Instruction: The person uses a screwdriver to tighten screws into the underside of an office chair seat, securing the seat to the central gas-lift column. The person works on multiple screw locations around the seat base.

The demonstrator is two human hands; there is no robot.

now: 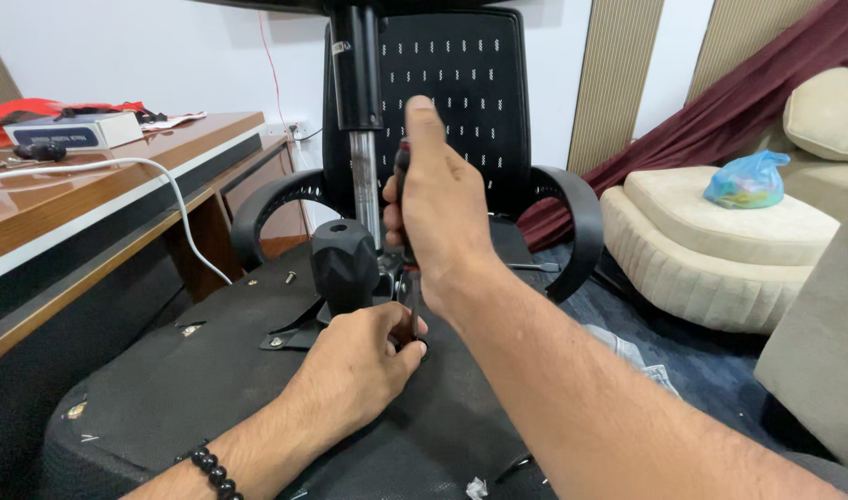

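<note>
While right hand [442, 199] fists screwdriver [405, 213], left hand [364, 366] pinches its tip, fabric seat underside [165, 389], faceted black knob [343, 264].

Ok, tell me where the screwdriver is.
Head view, centre: the screwdriver stands upright in the right hand, tip down by the left hand's fingers on the upturned chair seat.

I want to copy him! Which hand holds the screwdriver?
The right hand, raised, grips the screwdriver handle; the left hand, with a bead bracelet, steadies its tip.
</note>
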